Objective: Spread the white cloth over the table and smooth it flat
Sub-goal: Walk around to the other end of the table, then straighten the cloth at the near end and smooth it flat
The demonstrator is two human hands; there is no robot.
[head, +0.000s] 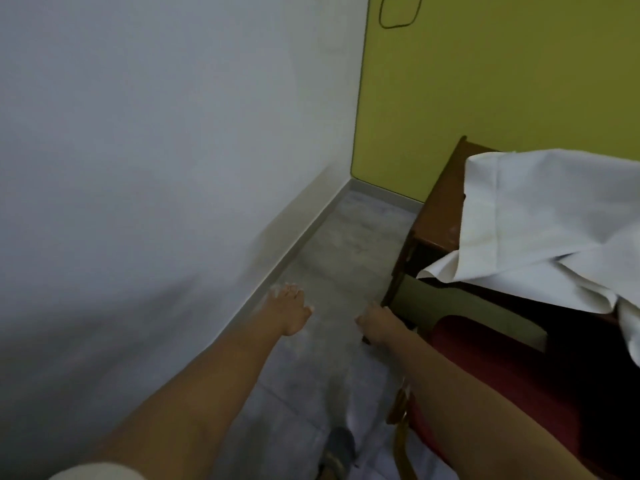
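The white cloth (540, 220) lies rumpled on the brown wooden table (446, 209) at the right, with one corner hanging over the near edge and the table's left strip bare. My left hand (289, 311) reaches forward over the floor with fingers spread and holds nothing. Beside the table's front left leg is my right hand (379, 323), its fingers loosely curled and blurred. It holds nothing that I can see. Both hands are well below and left of the cloth.
A white wall (156, 150) runs along the left and a green wall (502, 81) stands behind the table. A red-seated wooden chair (485, 368) sits under my right forearm, next to the table. Grey floor (346, 254) lies between wall and table.
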